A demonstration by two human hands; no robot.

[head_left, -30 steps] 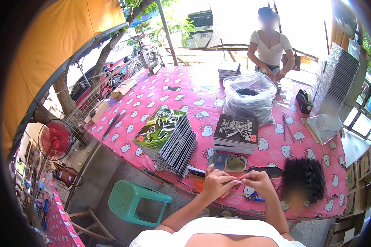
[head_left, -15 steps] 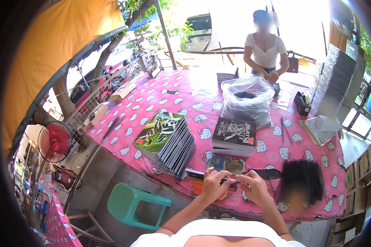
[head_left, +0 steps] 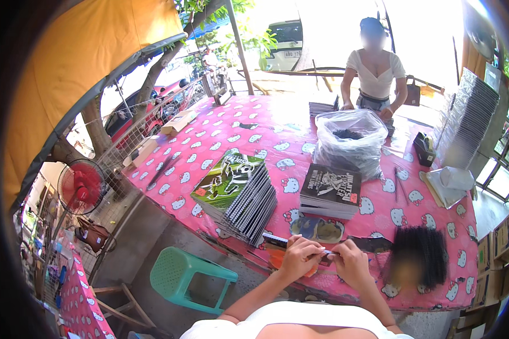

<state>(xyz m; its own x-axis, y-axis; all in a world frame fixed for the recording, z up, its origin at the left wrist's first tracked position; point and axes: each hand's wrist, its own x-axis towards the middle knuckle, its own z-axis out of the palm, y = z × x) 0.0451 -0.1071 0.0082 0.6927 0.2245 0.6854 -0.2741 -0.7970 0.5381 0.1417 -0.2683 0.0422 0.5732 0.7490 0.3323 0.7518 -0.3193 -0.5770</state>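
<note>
Both grips pinch one thin strip (head_left: 327, 252) between them — left hand (head_left: 300, 257) and right hand (head_left: 350, 263) meet fingertip to fingertip at the pink tabletop's (head_left: 266, 133) near edge, just below the dark book stack (head_left: 329, 191).

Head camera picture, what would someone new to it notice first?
Most striking is the bright pink cat-patterned tablecloth over the long table. On it, a fanned stack of green-covered booklets lies left of a black-covered pile, with a clear plastic bag behind. At the near edge the left hand and right hand pinch something small together.
</note>
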